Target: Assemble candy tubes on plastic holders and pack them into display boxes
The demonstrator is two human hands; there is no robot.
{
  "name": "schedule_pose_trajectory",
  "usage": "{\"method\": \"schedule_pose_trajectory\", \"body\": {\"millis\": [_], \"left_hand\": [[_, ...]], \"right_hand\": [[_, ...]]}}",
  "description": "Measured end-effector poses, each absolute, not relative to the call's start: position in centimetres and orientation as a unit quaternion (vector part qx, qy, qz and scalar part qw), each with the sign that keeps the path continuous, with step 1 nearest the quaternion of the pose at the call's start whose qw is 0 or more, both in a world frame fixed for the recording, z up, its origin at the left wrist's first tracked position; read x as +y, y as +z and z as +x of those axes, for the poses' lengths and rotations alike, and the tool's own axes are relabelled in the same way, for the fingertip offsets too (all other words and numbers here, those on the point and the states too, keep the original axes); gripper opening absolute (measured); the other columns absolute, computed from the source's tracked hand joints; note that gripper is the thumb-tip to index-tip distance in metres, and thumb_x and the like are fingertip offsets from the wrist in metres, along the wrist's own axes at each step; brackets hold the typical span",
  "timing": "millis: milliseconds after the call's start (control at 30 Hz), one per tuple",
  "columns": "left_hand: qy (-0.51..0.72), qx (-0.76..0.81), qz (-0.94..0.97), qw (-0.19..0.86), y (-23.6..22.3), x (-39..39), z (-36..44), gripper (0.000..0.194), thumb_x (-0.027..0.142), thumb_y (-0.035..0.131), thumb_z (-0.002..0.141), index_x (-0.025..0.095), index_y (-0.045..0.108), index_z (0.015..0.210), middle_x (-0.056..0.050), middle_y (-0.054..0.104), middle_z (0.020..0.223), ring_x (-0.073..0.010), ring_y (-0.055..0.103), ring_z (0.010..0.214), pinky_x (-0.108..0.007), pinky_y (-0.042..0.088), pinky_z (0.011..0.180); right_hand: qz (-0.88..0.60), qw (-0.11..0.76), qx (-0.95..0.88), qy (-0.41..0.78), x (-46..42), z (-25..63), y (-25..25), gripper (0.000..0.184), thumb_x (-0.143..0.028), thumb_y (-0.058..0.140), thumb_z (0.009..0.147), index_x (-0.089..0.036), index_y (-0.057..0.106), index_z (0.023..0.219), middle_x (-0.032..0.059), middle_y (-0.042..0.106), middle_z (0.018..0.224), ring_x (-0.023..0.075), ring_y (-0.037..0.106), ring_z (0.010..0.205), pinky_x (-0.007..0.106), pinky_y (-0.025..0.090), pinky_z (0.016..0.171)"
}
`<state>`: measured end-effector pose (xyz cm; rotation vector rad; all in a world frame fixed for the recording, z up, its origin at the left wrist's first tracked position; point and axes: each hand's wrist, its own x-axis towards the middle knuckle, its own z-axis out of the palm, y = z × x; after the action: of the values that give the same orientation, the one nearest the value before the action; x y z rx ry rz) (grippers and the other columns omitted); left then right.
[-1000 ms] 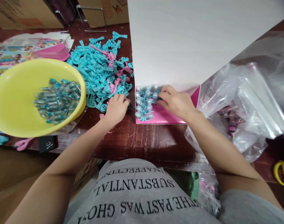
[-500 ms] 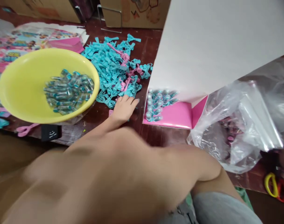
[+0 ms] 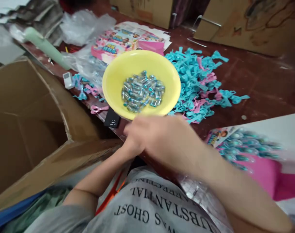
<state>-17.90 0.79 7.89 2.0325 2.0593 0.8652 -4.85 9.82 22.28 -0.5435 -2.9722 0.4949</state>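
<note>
My right hand [image 3: 162,134], smeared by motion, reaches in from the right and overlaps my left hand [image 3: 134,137]. Both are at the near rim of a yellow basin [image 3: 110,82]; their fingers are blurred or hidden, so I cannot tell what they hold. Inside the basin lies a heap of small clear tubes [image 3: 140,92] with teal ends. Right of it spreads a pile of teal plastic pieces [image 3: 188,77], with some pink pieces [image 3: 209,78] among them. At the right, a pink-lined box [image 3: 261,174] holds rows of clear-topped teal items [image 3: 246,145].
An open cardboard box [image 3: 23,126] stands at the left below the table edge. Printed sheets [image 3: 118,42] and plastic film [image 3: 88,27] lie behind the basin. A black object [image 3: 112,119] and a pink piece [image 3: 99,109] are near the edge. Cartons [image 3: 254,26] line the back.
The view has swung left, so the basin now sits near the middle. My left hand has come away from the teal pile, and both hands are together before the basin.
</note>
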Motion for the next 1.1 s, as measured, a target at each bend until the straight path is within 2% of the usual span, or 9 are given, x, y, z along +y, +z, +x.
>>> {"method": "schedule_pose_trajectory", "body": {"millis": [133, 200, 300, 367, 467, 600, 767, 900, 1100], "left_hand": [[0.296, 0.625, 0.712, 0.119, 4.5, -1.6, -20.6, 0.016, 0.022, 0.066, 0.102, 0.016, 0.077, 0.111, -0.009, 0.068, 0.110, -0.0180, 0.071, 0.097, -0.029, 0.066, 0.086], [0.285, 0.632, 0.711, 0.119, 3.2, -2.1, -20.9, 0.026, 0.021, 0.071, 0.099, 0.019, 0.073, 0.125, -0.011, 0.066, 0.122, -0.0212, 0.072, 0.105, -0.034, 0.065, 0.090], [0.285, 0.678, 0.674, 0.070, 2.0, -2.5, -20.4, 0.053, 0.024, 0.080, 0.093, 0.020, 0.062, 0.143, -0.019, 0.058, 0.143, -0.0344, 0.064, 0.130, -0.051, 0.059, 0.107], [0.295, 0.726, 0.620, 0.041, 1.4, -3.0, -19.7, 0.068, 0.033, 0.087, 0.088, 0.017, 0.057, 0.147, -0.024, 0.054, 0.148, -0.0418, 0.057, 0.136, -0.059, 0.053, 0.112], [0.301, 0.780, 0.546, 0.050, 0.7, -3.7, -18.7, 0.070, 0.041, 0.086, 0.089, 0.017, 0.055, 0.147, -0.023, 0.060, 0.136, -0.0414, 0.060, 0.125, -0.061, 0.054, 0.106], [0.337, 0.764, 0.539, 0.108, 0.2, -3.7, -18.6, 0.056, 0.020, 0.073, 0.093, 0.015, 0.055, 0.146, -0.021, 0.063, 0.133, -0.0370, 0.062, 0.124, -0.058, 0.055, 0.107], [0.450, 0.677, 0.519, 0.264, 1.4, -3.1, -19.4, 0.052, 0.010, 0.067, 0.091, 0.021, 0.062, 0.141, -0.013, 0.066, 0.136, -0.0242, 0.068, 0.125, -0.042, 0.062, 0.105], [0.517, 0.577, 0.498, 0.391, 2.8, -3.1, -19.0, 0.047, 0.026, 0.076, 0.092, 0.021, 0.069, 0.138, -0.017, 0.053, 0.162, -0.0294, 0.064, 0.140, -0.044, 0.062, 0.109], [0.508, 0.534, 0.516, 0.437, 3.9, -2.5, -18.3, 0.050, 0.022, 0.075, 0.091, 0.021, 0.068, 0.141, -0.016, 0.060, 0.158, -0.0302, 0.064, 0.142, -0.050, 0.055, 0.119]], "right_hand": [[-0.274, -0.110, -0.954, 0.053, 18.5, -11.3, 17.1, 0.043, -0.012, 0.040, 0.104, -0.019, 0.075, 0.127, 0.0171, 0.069, 0.129, 0.0312, 0.066, 0.116, 0.038, 0.050, 0.084], [-0.290, -0.172, -0.940, 0.043, 21.4, -13.0, 14.1, 0.043, -0.012, 0.041, 0.104, -0.018, 0.075, 0.131, 0.0193, 0.068, 0.132, 0.0327, 0.066, 0.119, 0.040, 0.051, 0.088], [-0.282, -0.198, -0.938, 0.035, 23.2, -13.7, 11.4, 0.040, -0.015, 0.046, 0.104, -0.020, 0.074, 0.132, 0.0196, 0.068, 0.133, 0.0342, 0.067, 0.120, 0.041, 0.053, 0.090], [-0.273, -0.179, -0.945, 0.028, 23.2, -13.1, 11.2, 0.038, -0.016, 0.050, 0.102, -0.019, 0.073, 0.133, 0.0204, 0.067, 0.134, 0.0367, 0.065, 0.123, 0.044, 0.054, 0.092], [-0.275, -0.091, -0.956, 0.054, 21.7, -11.0, 12.9, 0.036, -0.021, 0.055, 0.101, -0.017, 0.067, 0.135, 0.0188, 0.067, 0.134, 0.0376, 0.063, 0.125, 0.048, 0.055, 0.095], [-0.224, 0.032, -0.961, 0.161, 16.7, -6.5, 16.1, 0.035, -0.030, 0.049, 0.109, -0.028, 0.063, 0.141, 0.0105, 0.068, 0.127, 0.0300, 0.064, 0.117, 0.046, 0.056, 0.098], [-0.193, 0.032, -0.944, 0.265, 10.4, -0.8, 15.6, 0.037, -0.031, 0.048, 0.111, -0.029, 0.066, 0.143, 0.0107, 0.065, 0.117, 0.0244, 0.068, 0.101, 0.039, 0.061, 0.084], [-0.226, 0.094, -0.917, 0.316, 9.4, 1.4, 13.0, 0.027, -0.030, 0.059, 0.108, -0.021, 0.065, 0.133, 0.0116, 0.069, 0.120, 0.0234, 0.071, 0.106, 0.039, 0.062, 0.090], [-0.209, 0.137, -0.916, 0.314, 9.7, 2.1, 12.9, 0.017, -0.028, 0.060, 0.108, -0.023, 0.065, 0.123, 0.0102, 0.071, 0.119, 0.0239, 0.071, 0.110, 0.043, 0.062, 0.093]]}}
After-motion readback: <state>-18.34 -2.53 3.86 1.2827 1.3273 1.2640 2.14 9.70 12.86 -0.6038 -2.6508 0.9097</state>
